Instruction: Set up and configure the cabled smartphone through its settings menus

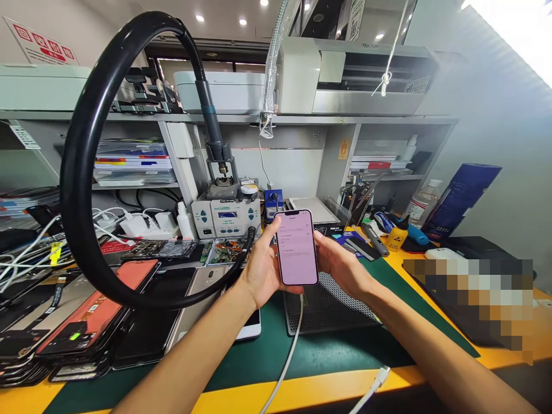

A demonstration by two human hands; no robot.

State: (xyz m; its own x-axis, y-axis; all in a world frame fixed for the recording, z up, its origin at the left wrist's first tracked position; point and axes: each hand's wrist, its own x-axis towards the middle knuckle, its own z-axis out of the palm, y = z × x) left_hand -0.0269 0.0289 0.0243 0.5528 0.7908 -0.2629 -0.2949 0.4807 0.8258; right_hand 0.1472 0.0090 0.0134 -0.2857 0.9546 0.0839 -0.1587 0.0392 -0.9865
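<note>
A smartphone with a lit, pinkish screen showing lines of small text is held upright above the work mat. My left hand is closed around its left side, thumb along the upper left edge. On the other side, my right hand grips the right edge; its thumb lies near that edge and its other fingers are mostly hidden. A white cable runs down from just below the phone; I cannot tell whether it is plugged in. Under the hands lies a dark perforated pad.
A thick black hose loops at the left before a soldering station. Stacked phone parts cover the left bench. A yellow bottle and tools stand at right on the green mat's far side. A loose cable plug lies in front.
</note>
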